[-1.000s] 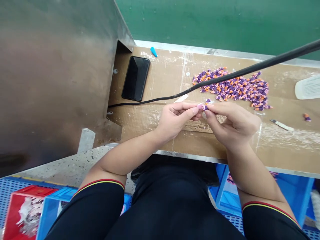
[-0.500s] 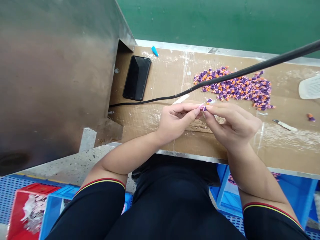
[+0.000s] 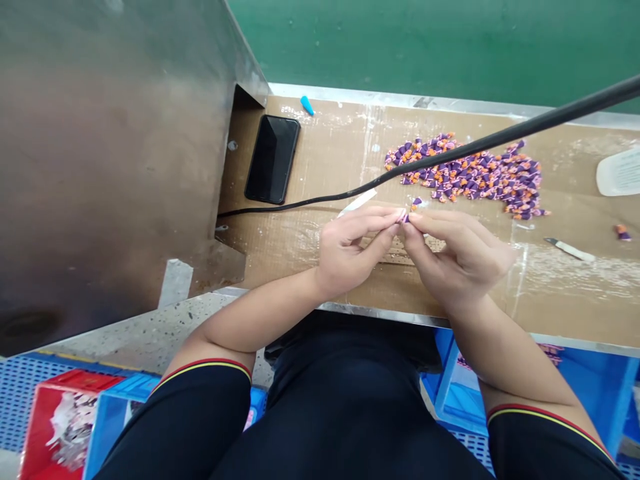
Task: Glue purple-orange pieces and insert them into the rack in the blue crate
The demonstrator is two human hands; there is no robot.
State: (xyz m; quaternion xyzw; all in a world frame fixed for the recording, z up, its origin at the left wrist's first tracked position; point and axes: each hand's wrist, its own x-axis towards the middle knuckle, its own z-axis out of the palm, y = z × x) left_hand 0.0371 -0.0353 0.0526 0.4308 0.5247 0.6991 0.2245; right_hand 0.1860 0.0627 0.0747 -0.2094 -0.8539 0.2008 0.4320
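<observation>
I see a piece (image 3: 405, 219) between the left hand (image 3: 353, 253) and right hand (image 3: 460, 257). Past the right hand, a pile of pieces (image 3: 463, 178) lies on the table (image 3: 340, 147), under a cord (image 3: 500, 138). A knife (image 3: 574, 251) lies right of that hand. A phone (image 3: 273, 160) lies past the left hand, to its left.

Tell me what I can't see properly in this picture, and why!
Piece: head view, mostly covered by the left hand and right hand.
Pile: head view, a strip hidden behind the cable.
White container: head view, cut off by the right edge; its markings are too faint to read.
Red bin: head view, cut off by the bottom edge.
</observation>
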